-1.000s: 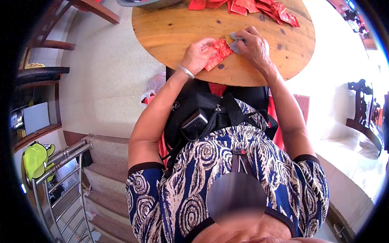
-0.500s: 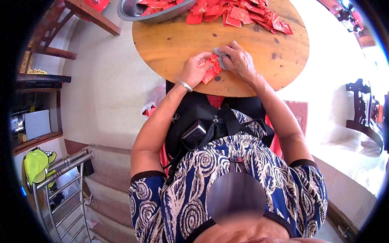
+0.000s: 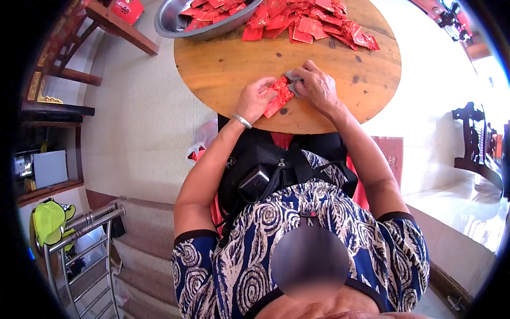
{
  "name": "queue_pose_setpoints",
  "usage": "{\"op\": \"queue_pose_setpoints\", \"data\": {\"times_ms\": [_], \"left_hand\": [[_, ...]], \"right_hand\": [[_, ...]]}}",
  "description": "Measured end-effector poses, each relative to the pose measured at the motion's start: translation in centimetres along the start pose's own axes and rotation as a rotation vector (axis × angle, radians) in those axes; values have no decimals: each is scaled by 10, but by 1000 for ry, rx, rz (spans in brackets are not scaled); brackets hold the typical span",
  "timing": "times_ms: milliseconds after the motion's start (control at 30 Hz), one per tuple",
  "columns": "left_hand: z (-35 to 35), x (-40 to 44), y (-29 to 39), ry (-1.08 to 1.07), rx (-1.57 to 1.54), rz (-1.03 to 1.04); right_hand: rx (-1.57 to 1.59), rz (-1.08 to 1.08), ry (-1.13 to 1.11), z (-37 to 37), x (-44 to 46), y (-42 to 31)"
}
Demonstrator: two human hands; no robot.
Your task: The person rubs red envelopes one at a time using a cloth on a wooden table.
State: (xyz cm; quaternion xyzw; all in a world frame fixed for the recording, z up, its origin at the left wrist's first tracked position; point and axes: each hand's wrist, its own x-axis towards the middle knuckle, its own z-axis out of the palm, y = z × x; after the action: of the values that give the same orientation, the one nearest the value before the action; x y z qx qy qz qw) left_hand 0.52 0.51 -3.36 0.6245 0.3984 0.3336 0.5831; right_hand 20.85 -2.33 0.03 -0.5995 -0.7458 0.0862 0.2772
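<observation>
My left hand [image 3: 256,99] grips a crinkled red packet [image 3: 278,99] low over the near part of the round wooden table [image 3: 228,66]. A silver bangle circles that wrist. At the packet's upper right end, my right hand [image 3: 314,86] is closed on a small grey cloth-like piece [image 3: 294,77], which touches the packet. Many more red packets [image 3: 313,25] lie heaped at the far side of the table. A metal basin [image 3: 199,33] at the far left holds further red packets.
A plastic bag [image 3: 203,139] hangs or rests beside the table's left edge. Stairs [image 3: 143,226] with a metal railing [image 3: 87,220] and a yellow-green cap [image 3: 49,220] are at lower left. A dark wooden chair [image 3: 472,141] stands right.
The view has tilted up, showing more of the basin and heap. Both hands stay at the packet; the grey piece has come closer against the packet's end.
</observation>
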Motion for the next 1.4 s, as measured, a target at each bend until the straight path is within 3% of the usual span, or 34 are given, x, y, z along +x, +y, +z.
{"op": "queue_pose_setpoints", "data": {"times_ms": [367, 667, 1100, 1400], "left_hand": [[-1, 2, -7, -11, 37, -1], [1, 2, -10, -3, -84, -6], [0, 2, -8, 4, 40, 19], [-1, 2, -7, 15, 79, 20]], "right_hand": [[-24, 112, 76, -7, 2, 23], [412, -1, 145, 10, 2, -5], [171, 3, -8, 16, 1, -4], [33, 32, 49, 16, -1, -6]]}}
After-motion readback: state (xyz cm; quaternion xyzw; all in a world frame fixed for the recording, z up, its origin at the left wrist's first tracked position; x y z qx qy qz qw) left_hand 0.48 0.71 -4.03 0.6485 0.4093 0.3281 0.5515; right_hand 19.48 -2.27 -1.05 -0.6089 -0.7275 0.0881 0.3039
